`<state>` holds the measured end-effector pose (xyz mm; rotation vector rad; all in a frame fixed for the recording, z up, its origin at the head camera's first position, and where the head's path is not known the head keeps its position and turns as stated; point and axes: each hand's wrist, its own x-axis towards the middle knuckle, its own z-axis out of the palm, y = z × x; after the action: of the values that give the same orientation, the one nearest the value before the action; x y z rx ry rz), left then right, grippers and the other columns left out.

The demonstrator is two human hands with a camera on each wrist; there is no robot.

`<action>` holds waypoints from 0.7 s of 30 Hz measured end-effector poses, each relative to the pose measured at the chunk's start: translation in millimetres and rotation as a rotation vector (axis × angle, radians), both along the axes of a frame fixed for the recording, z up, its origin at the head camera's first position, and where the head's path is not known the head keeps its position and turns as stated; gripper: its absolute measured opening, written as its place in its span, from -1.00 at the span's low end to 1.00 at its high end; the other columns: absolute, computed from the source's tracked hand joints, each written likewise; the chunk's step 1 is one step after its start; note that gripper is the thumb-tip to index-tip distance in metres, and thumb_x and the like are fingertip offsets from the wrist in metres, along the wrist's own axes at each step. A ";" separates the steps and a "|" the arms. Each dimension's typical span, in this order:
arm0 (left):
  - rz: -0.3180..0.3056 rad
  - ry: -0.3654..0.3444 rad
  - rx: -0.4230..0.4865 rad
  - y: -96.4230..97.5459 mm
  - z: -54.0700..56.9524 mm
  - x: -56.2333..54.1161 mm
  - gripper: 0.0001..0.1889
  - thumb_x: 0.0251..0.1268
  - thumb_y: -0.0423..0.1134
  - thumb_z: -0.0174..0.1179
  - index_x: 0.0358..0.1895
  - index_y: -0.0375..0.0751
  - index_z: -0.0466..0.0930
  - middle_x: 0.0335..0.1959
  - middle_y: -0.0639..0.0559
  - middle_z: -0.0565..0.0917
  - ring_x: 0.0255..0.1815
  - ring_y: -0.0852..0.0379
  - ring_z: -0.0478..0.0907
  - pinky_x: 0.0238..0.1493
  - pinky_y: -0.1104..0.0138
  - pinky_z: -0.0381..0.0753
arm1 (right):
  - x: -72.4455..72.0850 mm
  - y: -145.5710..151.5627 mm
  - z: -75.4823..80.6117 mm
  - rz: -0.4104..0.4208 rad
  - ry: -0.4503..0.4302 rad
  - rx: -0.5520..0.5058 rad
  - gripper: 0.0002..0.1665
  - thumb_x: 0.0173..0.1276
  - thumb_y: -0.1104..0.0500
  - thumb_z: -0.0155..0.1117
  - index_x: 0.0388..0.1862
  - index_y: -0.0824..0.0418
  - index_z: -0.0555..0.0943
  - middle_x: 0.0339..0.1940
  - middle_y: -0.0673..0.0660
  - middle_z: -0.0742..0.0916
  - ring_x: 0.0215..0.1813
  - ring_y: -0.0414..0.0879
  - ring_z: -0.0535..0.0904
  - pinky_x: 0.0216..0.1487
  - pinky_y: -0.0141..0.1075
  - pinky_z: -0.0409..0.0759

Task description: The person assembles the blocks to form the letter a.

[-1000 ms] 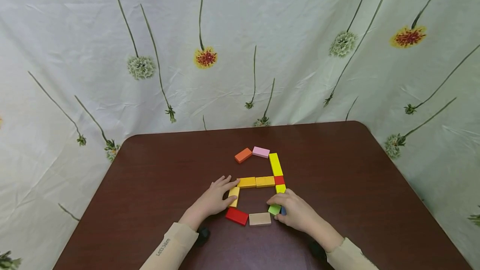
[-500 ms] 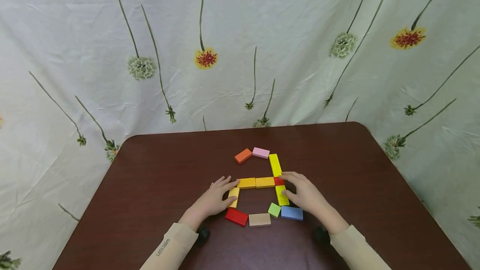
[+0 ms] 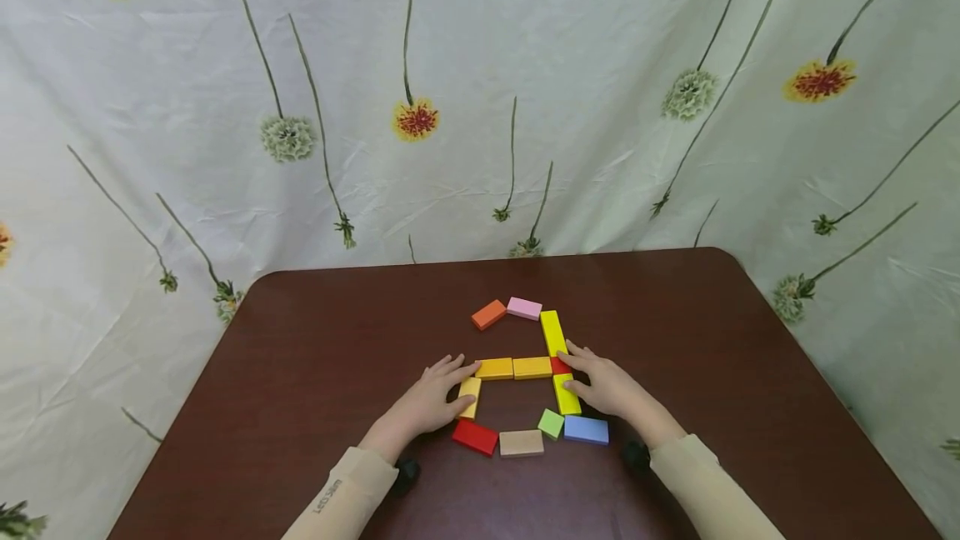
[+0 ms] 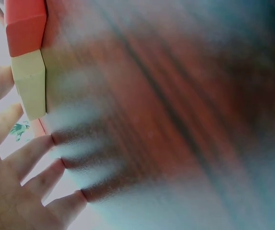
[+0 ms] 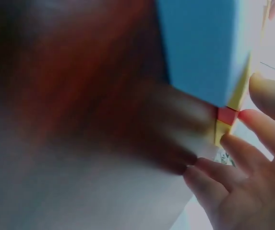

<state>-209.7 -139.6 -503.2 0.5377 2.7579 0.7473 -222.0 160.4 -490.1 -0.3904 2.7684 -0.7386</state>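
Note:
My left hand [image 3: 429, 397] rests on the table with fingers spread, its index finger and thumb touching a pale yellow block [image 3: 469, 397] at the left. The left wrist view shows that block [image 4: 30, 84] end to end with a red block [image 4: 26, 26]. My right hand [image 3: 613, 383] lies beside the right column, index fingertip at the small red block [image 3: 559, 366] and thumb on the lower yellow block [image 3: 567, 397]. Above that stands the upper yellow block [image 3: 552, 332]. Two orange-yellow blocks, left [image 3: 494, 369] and right [image 3: 532, 368], run between the hands.
Along the near side lie the red block [image 3: 476, 437], a beige block [image 3: 521, 443], a small green block [image 3: 551, 423] and a blue block [image 3: 587, 430]. Farther back are an orange block [image 3: 489, 314] and a pink block [image 3: 524, 307]. A flowered cloth [image 3: 465, 40] hangs behind the table [image 3: 337, 332].
My right hand has left the green block, moved away from me to the right column, and its index finger has come over the small red block. The left hand stays put.

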 end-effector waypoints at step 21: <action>0.005 -0.008 -0.013 1.1 4.5 0.7 -0.42 0.37 -0.11 0.22 0.44 -0.01 0.37 0.50 -0.25 0.29 0.56 -0.29 0.09 0.49 -0.24 0.06 | 2.1 1.7 -0.9 0.019 0.023 -0.018 -0.35 0.38 0.13 0.30 0.43 0.16 0.42 0.52 0.21 0.39 0.52 0.26 0.25 0.41 0.17 0.33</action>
<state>-209.0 -138.5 -498.7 0.5240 2.7555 0.7313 -219.8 162.1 -491.1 -0.4308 2.7772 -0.7603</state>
